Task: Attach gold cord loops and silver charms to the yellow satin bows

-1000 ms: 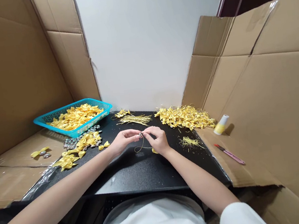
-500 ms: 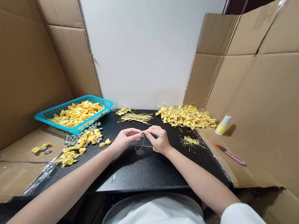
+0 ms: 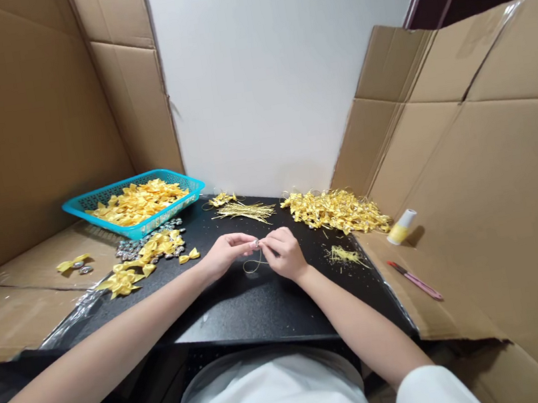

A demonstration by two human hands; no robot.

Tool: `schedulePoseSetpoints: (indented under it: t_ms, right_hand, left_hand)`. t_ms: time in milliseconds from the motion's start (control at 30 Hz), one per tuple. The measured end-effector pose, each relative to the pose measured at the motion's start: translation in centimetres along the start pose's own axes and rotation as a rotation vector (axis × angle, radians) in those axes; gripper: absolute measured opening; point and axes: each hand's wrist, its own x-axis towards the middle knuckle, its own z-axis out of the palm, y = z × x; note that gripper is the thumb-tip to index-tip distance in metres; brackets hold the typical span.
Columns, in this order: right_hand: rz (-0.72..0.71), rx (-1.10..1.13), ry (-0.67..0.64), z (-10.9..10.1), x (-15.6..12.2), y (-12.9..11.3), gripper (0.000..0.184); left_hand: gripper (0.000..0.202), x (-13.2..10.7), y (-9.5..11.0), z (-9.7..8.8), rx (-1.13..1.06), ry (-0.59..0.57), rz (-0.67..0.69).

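Note:
My left hand is closed at the fingertips, pinching a small shiny silver piece over the black table. Right beside it, my right hand has thumb and forefinger pressed together on a thin gold cord at the piece. A loop of that gold cord hangs below the fingers. Exactly how the cord meets the silver piece is too small to make out. Nearest to my left hand on the table is a yellow ribbon bow.
At left stands a blue basket of yellow bows; silver pieces and bows lie before it. Cut gold cords lie behind my hands. On the right are finished-looking bows, cord scraps, a thread spool and a pink cutter.
My right fingers have shifted slightly around the silver piece, and the cord loop has changed shape. A bit of yellow seen under my right hand earlier is now hidden.

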Motion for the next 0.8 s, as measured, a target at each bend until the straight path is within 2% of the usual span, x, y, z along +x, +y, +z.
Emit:
schedulePoseSetpoints:
  t_ms: [133,233,400,500,667,800]
  right_hand:
    - [0.010,-0.014,-0.059,-0.2,0.1,0.2,0.022]
    - [0.043,-0.010,-0.090,-0.3,0.1,0.3,0.014]
    - [0.273,0.183,-0.238,0.3,0.0,0.3,0.011]
    - [0.285,0.253,-0.294,0.8,0.0,0.4,0.020]
    - [0.331,0.364,-0.291,0.7,0.1,1.2,0.026]
    - [0.401,0.451,-0.257,0.3,-0.1,2.1,0.028]
  left_hand:
    - [0.034,-0.2,0.4,0.0,-0.018,-0.025,-0.046]
    - [0.035,-0.3,0.5,-0.3,-0.032,-0.030,-0.065]
    - [0.036,-0.1,0.3,-0.7,-0.056,-0.010,-0.070]
    - [0.037,0.1,0.3,-0.9,-0.048,-0.001,-0.069]
    - [0.032,0.2,1.1,-1.8,0.024,0.036,-0.026]
    - [0.032,0.2,2.4,-3.2,0.180,0.105,0.050]
